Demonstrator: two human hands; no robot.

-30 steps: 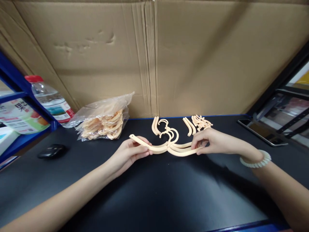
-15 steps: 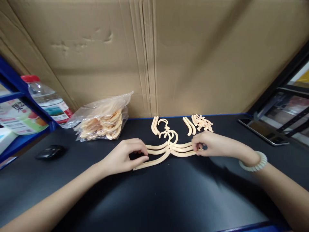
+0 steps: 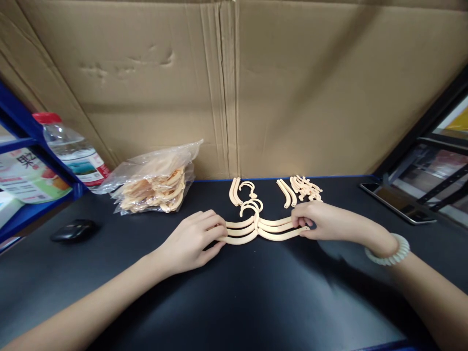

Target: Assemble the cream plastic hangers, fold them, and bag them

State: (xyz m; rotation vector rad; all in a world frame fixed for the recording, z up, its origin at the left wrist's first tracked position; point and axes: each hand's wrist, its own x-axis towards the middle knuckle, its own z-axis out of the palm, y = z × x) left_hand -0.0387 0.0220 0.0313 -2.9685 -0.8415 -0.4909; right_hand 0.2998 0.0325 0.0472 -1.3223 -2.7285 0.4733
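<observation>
Three beige clothes hangers (image 3: 241,240) lie nested one behind another on the black tabletop, their hooks pointing away from me and overlapping. My left hand (image 3: 195,240) is closed round their left arm ends, thumb in front and fingers behind, so those tips are hidden. On the other side, my right hand (image 3: 323,222) pinches the right arm ends, and the tip of the nearest hanger shows by the thumb. Behind the hangers lie two loose curved hanger arms (image 3: 234,191) and loose hooks (image 3: 249,186) on the left, with a few more arms (image 3: 286,193) on the right.
A pile of small beige pieces (image 3: 307,187) sits near the back edge. To the left are a clear bag of beige parts (image 3: 153,187), a black mouse (image 3: 75,230) and a water bottle (image 3: 75,151). A phone (image 3: 398,204) lies at right. Cardboard (image 3: 310,87) stands behind.
The left arm of the nearest hanger has swung back toward the other two, and my left hand now closes round it too. The hooks have tilted left. My right hand has barely moved.
</observation>
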